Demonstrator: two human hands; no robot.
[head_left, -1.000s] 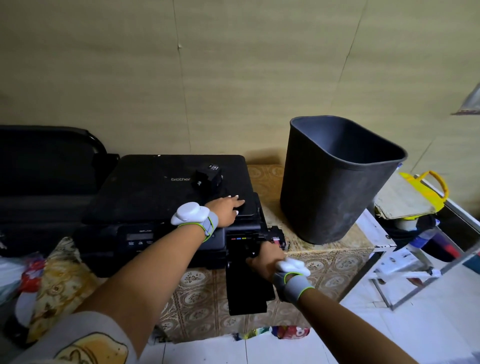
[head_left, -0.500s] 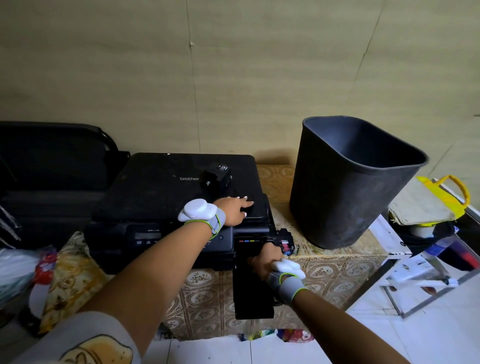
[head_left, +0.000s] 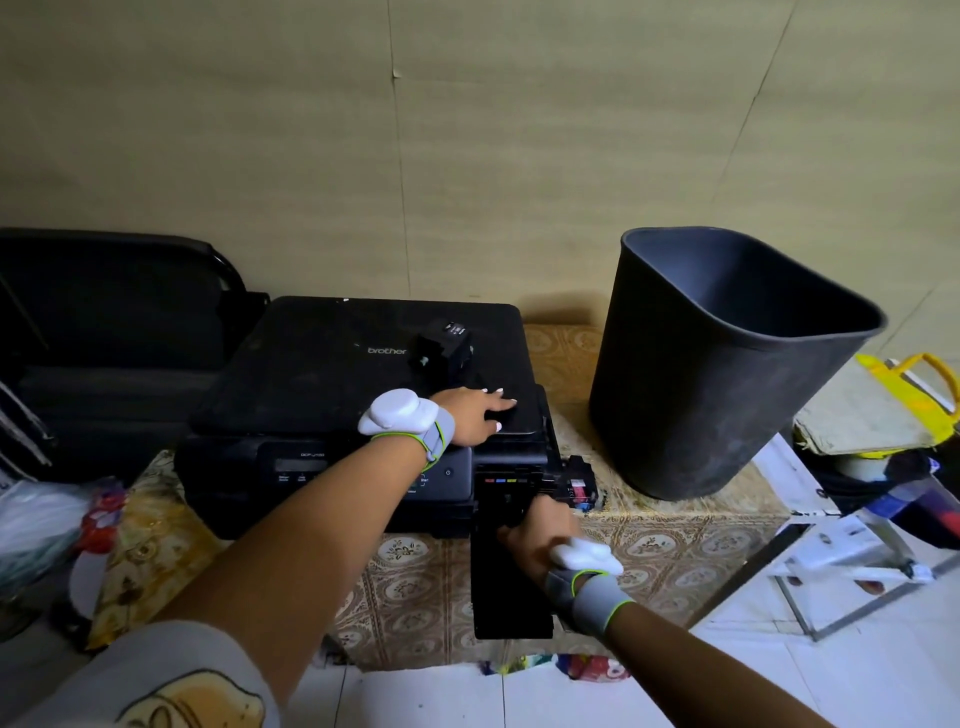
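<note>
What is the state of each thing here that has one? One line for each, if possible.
printer, top lid shut
ink cover, open, hanging down at the front
left hand, flat on the printer's top
right hand, grips the ink cover
black cartridge, out, standing on the printer
second cartridge, out, on the table
bin, upright

The upper half of the frame is filled by a dimly lit beige panelled wall (head_left: 467, 130). A black chair (head_left: 119, 322) is seen at middle left. A table (head_left: 675, 551) draped in patterned cloth is set against the wall at centre. White floor tiles (head_left: 727, 691) are shown at lower right.
</note>
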